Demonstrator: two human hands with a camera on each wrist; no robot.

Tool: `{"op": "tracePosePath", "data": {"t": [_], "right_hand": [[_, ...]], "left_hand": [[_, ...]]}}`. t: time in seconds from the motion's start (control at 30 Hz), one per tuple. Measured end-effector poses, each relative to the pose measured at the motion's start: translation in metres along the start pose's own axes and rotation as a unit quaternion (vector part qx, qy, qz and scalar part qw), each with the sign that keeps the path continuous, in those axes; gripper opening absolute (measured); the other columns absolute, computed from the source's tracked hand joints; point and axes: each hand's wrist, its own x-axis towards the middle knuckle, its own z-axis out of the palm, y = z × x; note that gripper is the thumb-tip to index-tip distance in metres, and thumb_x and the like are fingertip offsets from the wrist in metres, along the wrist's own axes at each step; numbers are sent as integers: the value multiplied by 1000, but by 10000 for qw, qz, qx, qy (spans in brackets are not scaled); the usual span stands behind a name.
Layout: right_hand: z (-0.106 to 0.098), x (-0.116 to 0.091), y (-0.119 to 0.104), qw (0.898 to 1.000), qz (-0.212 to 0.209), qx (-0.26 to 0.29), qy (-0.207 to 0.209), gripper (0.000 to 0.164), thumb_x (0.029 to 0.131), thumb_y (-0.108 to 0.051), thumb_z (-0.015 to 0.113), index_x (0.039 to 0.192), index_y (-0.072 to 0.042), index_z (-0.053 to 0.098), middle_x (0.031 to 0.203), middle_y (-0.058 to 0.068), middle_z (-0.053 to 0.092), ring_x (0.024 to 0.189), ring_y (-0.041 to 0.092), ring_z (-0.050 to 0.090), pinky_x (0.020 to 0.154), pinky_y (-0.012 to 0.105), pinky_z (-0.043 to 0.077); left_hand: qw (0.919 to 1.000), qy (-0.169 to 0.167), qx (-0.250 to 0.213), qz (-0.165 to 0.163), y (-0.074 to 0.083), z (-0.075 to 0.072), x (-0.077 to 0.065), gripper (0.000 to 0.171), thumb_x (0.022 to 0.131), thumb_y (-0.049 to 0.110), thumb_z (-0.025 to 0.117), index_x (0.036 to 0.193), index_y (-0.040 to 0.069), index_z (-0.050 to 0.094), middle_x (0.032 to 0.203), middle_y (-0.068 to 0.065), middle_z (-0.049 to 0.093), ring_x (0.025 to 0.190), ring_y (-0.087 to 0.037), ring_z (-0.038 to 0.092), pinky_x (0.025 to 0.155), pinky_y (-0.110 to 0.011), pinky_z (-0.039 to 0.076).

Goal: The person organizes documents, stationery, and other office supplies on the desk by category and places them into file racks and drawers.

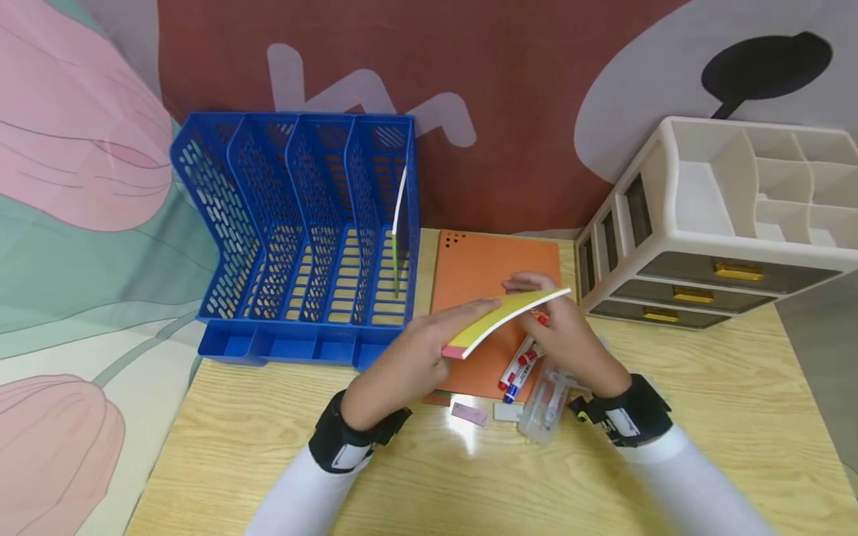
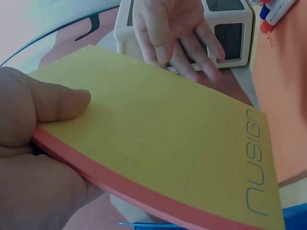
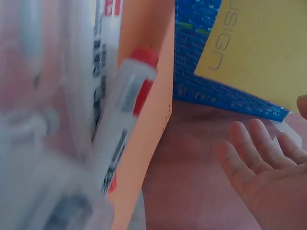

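A: OK, yellow pad (image 1: 499,314) w/ pink bound edge, up in the air over the orange folder (image 1: 469,268), tilted & bowed.

B: Who's got it?

A: L hand (image 1: 422,346): gripping by the bound edge, thumb on the cover. R hand (image 1: 566,339): fingers spread, gripping nothing, just beside the far edge. Touching? Can't tell.

B: So basically a one-hand hold. Risk?

A: IMO it's bendy. If that thumb eases off w/o the R hand taking weight, far end sags, pad slips, prob. lands on the folder.

B: Or on those markers (image 1: 520,374), red & blue caps, loose on top. Round, so they'd prob. roll if hit.

A: Yep. And R wristband (image 1: 626,417) looks near the clear case (image 1: 539,424); a low sweep might catch it & shove the white block (image 1: 507,412) next to it. Pink block (image 1: 469,414)'s a bit further L.

B: Further out?

A: Blue rack (image 1: 304,325) on the L, thin booklet (image 1: 400,201) upright in the rightmost slot. Bowed corner could snag the mesh if it swung that way.

B: Drawer unit (image 1: 663,257)?

A: Far R, well apart from the pad. Low risk, I'd say.
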Motion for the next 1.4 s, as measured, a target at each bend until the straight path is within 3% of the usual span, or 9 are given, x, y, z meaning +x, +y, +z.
{"op": "tracePosePath", "data": {"t": [0.17, 0.27, 0.4, 0.5, 0.63, 0.77, 1.0, 1.2, 1.4], "right_hand": [[-9, -4, 1, 9993, 128, -304, -155, 49, 102, -7, 62, 147, -3, 44, 147, 15, 56, 136, 34, 56, 107, 6, 37], [-12, -6, 2, 9987, 72, -472, -187, 49, 102, -8, 62, 147, -3, 44, 148, 14, 56, 136, 34, 56, 108, 8, 38], [-15, -8, 1, 9978, 6, -648, -154, 48, 101, -9, 64, 146, -4, 47, 147, 13, 57, 137, 33, 55, 114, 27, 44], [-16, -10, -1, 9958, -12, -899, -169, 50, 101, -12, 66, 147, -5, 48, 147, 14, 56, 136, 33, 55, 115, 49, 45], [-24, -14, -3, 9883, -133, -1499, -256, 56, 100, -16, 68, 150, -6, 45, 148, 15, 55, 130, 33, 56, 109, 59, 48], [-33, -18, -2, 9789, -326, -1998, -282, 59, 97, -12, 71, 150, -6, 46, 149, 16, 54, 129, 35, 58, 105, 59, 50], [-41, -25, 5, 9702, -329, -2365, -399, 58, 98, -14, 69, 152, -5, 47, 155, 19, 49, 140, 41, 49, 108, 61, 46], [-45, -28, 9, 9653, -316, -2547, -476, 63, 99, -17, 69, 155, -6, 43, 155, 21, 48, 139, 44, 49, 106, 63, 47], [-50, -31, 11, 9664, -211, -2517, -484, 66, 97, -13, 71, 156, -7, 41, 155, 22, 47, 139, 45, 49, 105, 64, 48]], "left_hand": [[9982, 136, 331, 486, 4, -3, -3, 69, 88, -16, 69, 150, 9, 53, 150, -12, 58, 141, -26, 55, 112, -38, 48], [9980, 146, 295, 530, 9, -6, -6, 69, 88, -12, 72, 151, 10, 53, 151, -11, 57, 141, -26, 54, 111, -38, 48], [9981, 213, 210, 546, 16, -13, -11, 73, 86, -10, 75, 152, 12, 51, 154, -9, 55, 144, -25, 51, 112, -40, 48], [9971, 372, 232, 614, 20, -19, -16, 76, 85, -13, 74, 152, 14, 51, 154, -6, 55, 145, -23, 50, 114, -40, 46], [9963, 586, 222, 596, 24, -27, -24, 79, 84, -14, 74, 153, 16, 50, 156, -4, 54, 146, -21, 48, 116, -40, 44], [9939, 831, 362, 634, 26, -35, -31, 67, 91, -7, 71, 152, 15, 53, 154, -6, 56, 144, -23, 51, 114, -42, 46], [9871, 1402, 443, 632, 15, -50, -38, 63, 91, -19, 59, 146, 11, 58, 146, -8, 62, 135, -28, 60, 111, -43, 49], [9819, 1741, 165, 728, 3, -67, -43, 53, 93, -16, 59, 139, 9, 65, 138, -7, 69, 129, -24, 65, 111, -32, 50], [9779, 2053, 99, 389, -7, -82, -57, 52, 93, -18, 59, 137, 7, 67, 134, -9, 70, 127, -15, 65, 103, -20, 52]]}}
